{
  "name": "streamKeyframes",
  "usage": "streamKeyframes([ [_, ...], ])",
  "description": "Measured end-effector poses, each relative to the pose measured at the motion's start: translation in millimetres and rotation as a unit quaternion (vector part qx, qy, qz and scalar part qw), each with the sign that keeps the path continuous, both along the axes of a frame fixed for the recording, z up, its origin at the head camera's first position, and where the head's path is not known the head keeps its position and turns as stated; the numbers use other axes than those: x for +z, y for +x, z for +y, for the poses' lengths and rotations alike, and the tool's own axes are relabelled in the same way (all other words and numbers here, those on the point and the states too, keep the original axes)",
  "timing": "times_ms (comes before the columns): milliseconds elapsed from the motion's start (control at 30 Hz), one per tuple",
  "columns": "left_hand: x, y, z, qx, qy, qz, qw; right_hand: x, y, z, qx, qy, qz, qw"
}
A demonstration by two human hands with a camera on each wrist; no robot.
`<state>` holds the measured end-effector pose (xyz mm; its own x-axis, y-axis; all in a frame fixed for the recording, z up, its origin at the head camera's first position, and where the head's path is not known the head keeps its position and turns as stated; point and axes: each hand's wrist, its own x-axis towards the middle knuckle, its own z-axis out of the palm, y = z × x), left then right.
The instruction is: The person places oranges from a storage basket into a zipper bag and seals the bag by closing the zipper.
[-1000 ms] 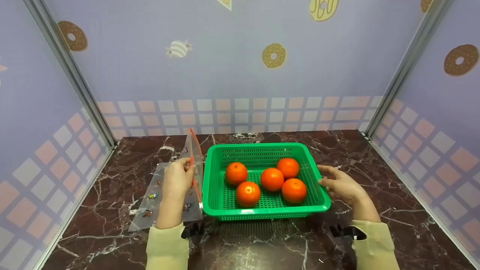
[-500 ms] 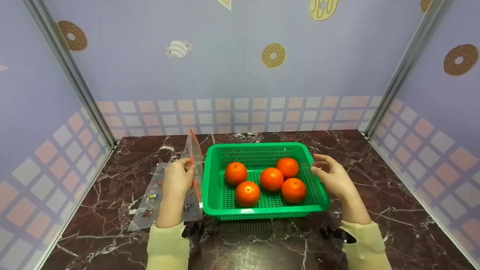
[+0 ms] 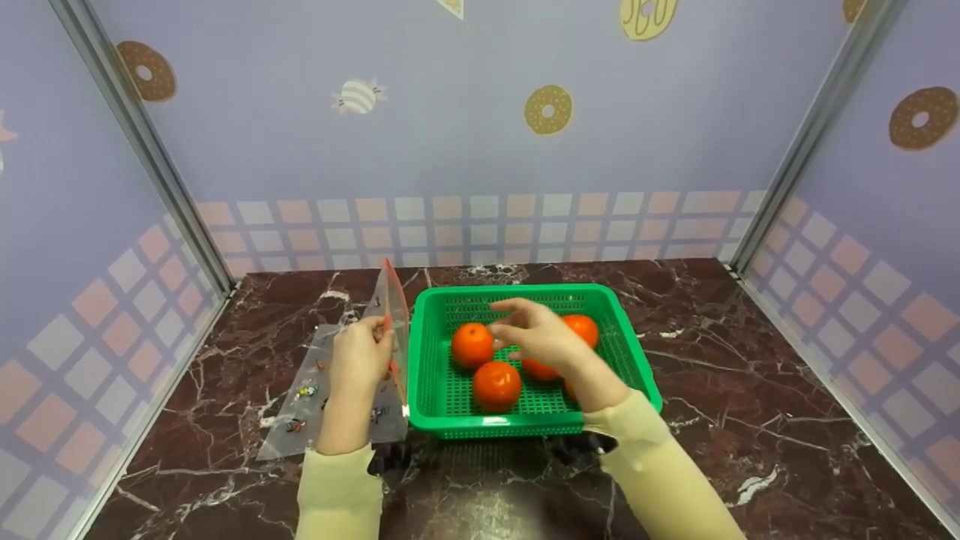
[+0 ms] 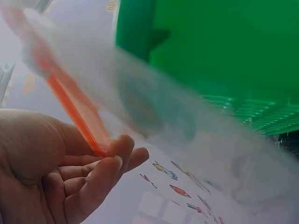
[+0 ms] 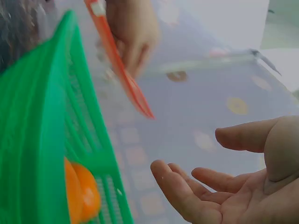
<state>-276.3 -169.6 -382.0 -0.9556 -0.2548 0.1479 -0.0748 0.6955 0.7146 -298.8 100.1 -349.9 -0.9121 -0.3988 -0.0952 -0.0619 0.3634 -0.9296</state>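
- Your left hand (image 3: 361, 356) pinches the bag (image 3: 306, 411), just left of the basket (image 3: 510, 425).
- Your right hand (image 3: 546, 339), spread, holding nothing, hovers over the basket, near the oranges (image 3: 496, 387).
- Oranges in basket, basket on desk (image 3: 757, 420).

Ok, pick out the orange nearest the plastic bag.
The back-left orange in the green basket. It sits farthest left, toward the bag; the front-left one is a little right of it, the others farther right.
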Motion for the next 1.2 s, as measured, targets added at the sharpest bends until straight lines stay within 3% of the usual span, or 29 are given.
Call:
streamKeyframes([
  [200,1.5,1.9,2,0.006,-0.009,0.002,0.9999,-3.2,-5.5,-56,0.024,0.036,-0.026,0.999],
  [400,3.6,4.0,4,0.004,-0.011,0.006,0.9999,-6.5,-8.8,-93,0.040,0.071,-0.045,0.996],
  [700,9.0,9.9,8,-0.007,-0.024,-0.003,0.9997,-11.5,-12.6,-119,0.048,0.091,-0.039,0.994],
  [933,9.6,13.2,14,0.004,-0.069,0.034,0.9970,-16.3,-18.2,-125,0.049,0.113,-0.009,0.992],
  [1000,11.8,15.0,16,0.006,-0.092,0.015,0.9957,-17.9,-19.3,-125,0.049,0.122,0.006,0.991],
  [1200,24.0,16.4,16,-0.028,-0.119,-0.093,0.9882,-15.7,-22.2,-126,0.038,0.141,0.037,0.989],
])
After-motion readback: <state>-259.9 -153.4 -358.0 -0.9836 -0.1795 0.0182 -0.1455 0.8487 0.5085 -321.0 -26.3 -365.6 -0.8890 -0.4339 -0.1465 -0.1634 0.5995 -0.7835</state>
